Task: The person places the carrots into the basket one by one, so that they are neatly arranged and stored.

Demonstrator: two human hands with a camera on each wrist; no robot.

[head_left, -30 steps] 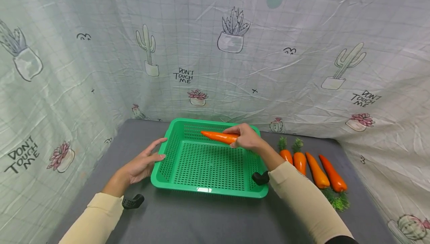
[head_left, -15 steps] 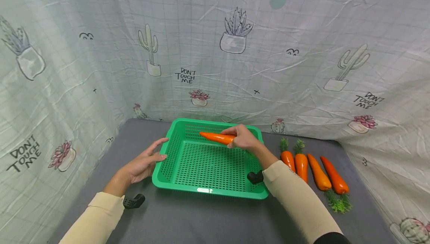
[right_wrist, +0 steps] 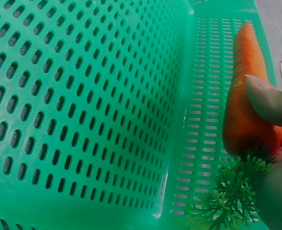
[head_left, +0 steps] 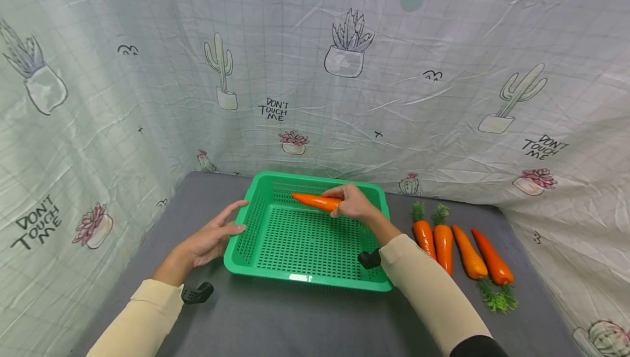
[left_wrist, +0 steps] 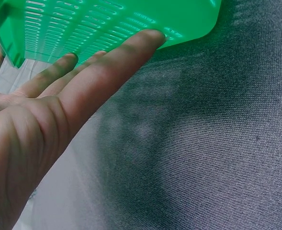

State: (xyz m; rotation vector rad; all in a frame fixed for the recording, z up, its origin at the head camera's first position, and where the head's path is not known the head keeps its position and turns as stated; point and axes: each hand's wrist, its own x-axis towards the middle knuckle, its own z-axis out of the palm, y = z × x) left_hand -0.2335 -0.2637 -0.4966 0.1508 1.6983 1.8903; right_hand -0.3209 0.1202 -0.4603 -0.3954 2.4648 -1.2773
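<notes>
An orange carrot with feathery green leaves lies in the grip of my right hand, inside the back part of a green basket. Its tip points left. In the right wrist view, the thumb presses on the thick part of the carrot, with the leaves hanging below it. My left hand is at the basket's left side, its fingers mostly straight. In the left wrist view, the thumb and fingers lie against or very near the basket's slotted outer wall.
Several carrots lie in a row on the grey tabletop right of the basket, among them a darker one at the far right and an orange one beside it. A cactus-print curtain hangs behind and at both sides.
My right hand has shifted a little left over the basket with the carrot still in its grip. The left hand keeps its place at the basket's side. The head view has shifted slightly.
</notes>
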